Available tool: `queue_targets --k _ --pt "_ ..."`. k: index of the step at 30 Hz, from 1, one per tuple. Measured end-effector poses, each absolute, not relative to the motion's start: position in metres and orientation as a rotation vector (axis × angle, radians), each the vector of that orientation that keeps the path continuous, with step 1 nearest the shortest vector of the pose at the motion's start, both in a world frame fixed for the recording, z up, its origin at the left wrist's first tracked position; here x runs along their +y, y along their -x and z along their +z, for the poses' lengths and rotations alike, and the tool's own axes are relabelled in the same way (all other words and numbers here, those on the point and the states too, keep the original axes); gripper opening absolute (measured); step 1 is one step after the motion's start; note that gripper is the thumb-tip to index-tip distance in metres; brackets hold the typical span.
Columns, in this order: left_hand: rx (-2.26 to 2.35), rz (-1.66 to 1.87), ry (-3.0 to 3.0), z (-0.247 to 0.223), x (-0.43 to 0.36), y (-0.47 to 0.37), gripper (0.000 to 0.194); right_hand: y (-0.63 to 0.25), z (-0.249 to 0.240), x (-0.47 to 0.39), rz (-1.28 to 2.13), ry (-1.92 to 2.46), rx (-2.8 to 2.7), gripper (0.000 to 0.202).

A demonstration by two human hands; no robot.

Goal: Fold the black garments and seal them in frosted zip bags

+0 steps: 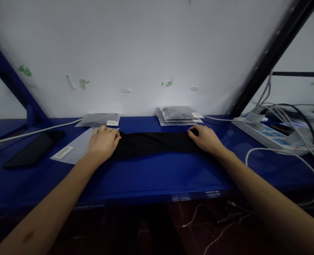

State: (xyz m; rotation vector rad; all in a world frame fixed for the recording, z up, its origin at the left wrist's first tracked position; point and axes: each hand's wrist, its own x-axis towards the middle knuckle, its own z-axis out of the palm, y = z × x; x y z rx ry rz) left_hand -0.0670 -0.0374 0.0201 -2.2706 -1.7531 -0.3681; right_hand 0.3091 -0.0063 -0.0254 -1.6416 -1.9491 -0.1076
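Note:
A strip of folded black cloth (154,143) lies lengthwise across the blue table, spread between my two hands. At its left end, my left hand (104,141) is closed with the thumb and fingers on the cloth's edge. My right hand (206,138) pinches the upper corner of the other end between thumb and fingers. Partly beneath my left hand rests a flat grey plastic bag (76,147) with a white label. The cloth's exact kind of garment cannot be made out.
Behind the cloth, filled grey bags sit at the wall: one at left (97,119) and a small stack (179,114) at right. A black phone (34,148) lies far left. A white power strip (271,136) with tangled cables stands right. The blue table's (157,180) front edge is near me.

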Motion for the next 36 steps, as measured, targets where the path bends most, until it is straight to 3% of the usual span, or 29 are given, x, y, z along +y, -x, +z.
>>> queue_targets --k 13,25,32,36 --pt "-1.810 -0.217 2.221 0.023 -0.038 0.063 0.024 -0.310 -0.026 -0.004 -0.142 1.664 -1.965 0.032" --pt "-1.818 -0.252 2.226 0.020 -0.036 0.066 0.022 -0.310 -0.027 -0.005 -0.085 1.700 -1.919 0.028" --pt "-1.543 -0.606 2.074 0.029 -0.058 0.035 0.027 -0.309 -0.026 -0.005 -0.082 1.688 -1.922 0.026" --pt "-1.339 -0.656 2.409 0.022 -0.101 -0.022 0.025 -0.309 -0.026 -0.006 -0.088 1.683 -1.928 0.026"
